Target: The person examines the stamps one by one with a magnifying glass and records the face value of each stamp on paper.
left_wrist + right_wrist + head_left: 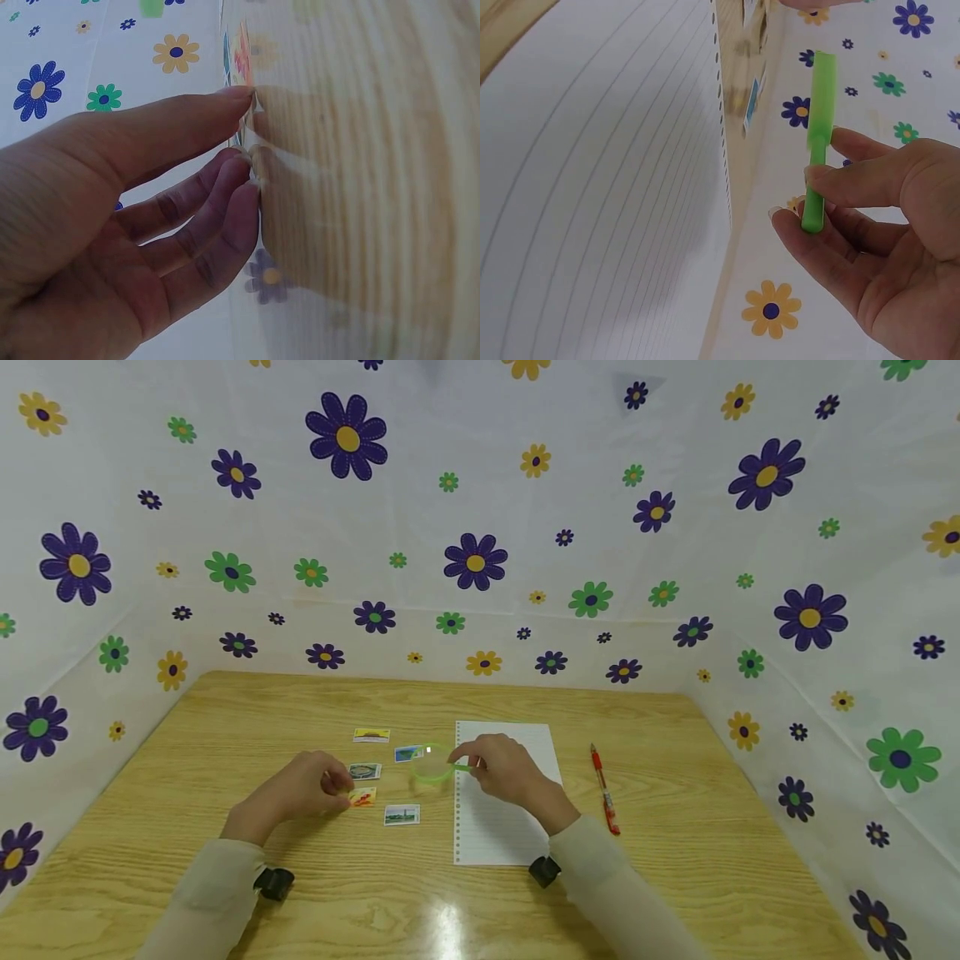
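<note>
My right hand (504, 767) pinches the short handle of a green magnifying glass (823, 105) between thumb and fingers. Its round lens is raised left of the paper, near a blue stamp (407, 753). My left hand (303, 789) rests its fingertips on the table at the left edge of a red-and-yellow stamp (363, 797), which lies flat. In the left wrist view the thumb is stretched out and the other fingers bend loosely. A grey-green stamp (365, 772) lies just behind, a yellow stamp (371, 736) farther back, and a green landscape stamp (402, 814) nearer me.
Under my right hand lies a lined sheet of paper (495, 835) with holes punched along its left edge. A red pen (602, 789) lies to its right. The wooden table (675, 860) is bordered by a white cloth (420, 518) with printed flowers at the back and sides.
</note>
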The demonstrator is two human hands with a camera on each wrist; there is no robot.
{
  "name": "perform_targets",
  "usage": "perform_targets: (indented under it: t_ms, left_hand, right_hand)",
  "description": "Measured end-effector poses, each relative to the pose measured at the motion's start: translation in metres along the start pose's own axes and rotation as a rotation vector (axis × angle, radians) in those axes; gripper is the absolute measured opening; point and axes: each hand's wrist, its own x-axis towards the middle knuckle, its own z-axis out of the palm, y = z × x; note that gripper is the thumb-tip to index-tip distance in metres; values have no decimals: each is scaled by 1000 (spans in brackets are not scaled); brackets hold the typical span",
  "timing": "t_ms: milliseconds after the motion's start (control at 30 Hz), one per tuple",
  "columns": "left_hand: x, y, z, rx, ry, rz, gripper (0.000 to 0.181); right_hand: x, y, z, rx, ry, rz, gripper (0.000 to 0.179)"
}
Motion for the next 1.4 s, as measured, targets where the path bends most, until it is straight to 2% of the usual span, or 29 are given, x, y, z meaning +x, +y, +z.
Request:
perform_targets:
  t_ms: [300,1000,1400]
  left_hand:
    - [0,1,-1,-2,-9,2,13]
    - [-1,2,-2,-6,-12,-11,14]
    - [0,1,-1,-11,-14,-15,14]
  right_hand:
    - [4,-9,7,-12,7,-46,40]
    - [16,-34,22,-39,-9,-15,45]
    - [19,-40,33,-100,0,-77,43]
